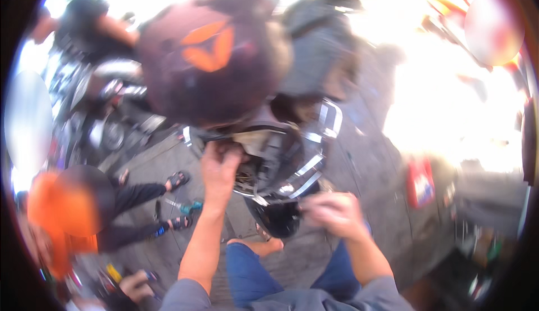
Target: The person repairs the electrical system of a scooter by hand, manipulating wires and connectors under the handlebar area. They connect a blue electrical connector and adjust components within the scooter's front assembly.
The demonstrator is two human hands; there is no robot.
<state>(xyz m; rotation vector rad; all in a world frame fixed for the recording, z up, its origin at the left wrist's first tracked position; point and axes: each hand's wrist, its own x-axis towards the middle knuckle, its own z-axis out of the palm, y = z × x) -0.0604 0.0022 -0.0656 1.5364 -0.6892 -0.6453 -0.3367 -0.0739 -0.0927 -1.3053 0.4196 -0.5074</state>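
A partly opened motorcycle body section stands in front of me, with exposed dark inner parts (252,173), bright chrome-like trim (309,165) and a glossy black curved panel (275,218) at its near end. My left hand (220,168) reaches into its left side, fingers curled at a dark edge and partly hidden. On the right, my right hand (337,213) is beside the black panel, its fingers bent together in a blurred pinch; what lies in them cannot be made out. Over the far side looms a large maroon rounded thing (208,58) with an orange emblem.
A person in orange and black (67,215) is at the left, their sandalled feet (179,179) on the grey floor. A teal-handled tool (193,206) lies near those feet. Motorcycle parts (109,134) crowd the left; a red container (421,182) stands at right.
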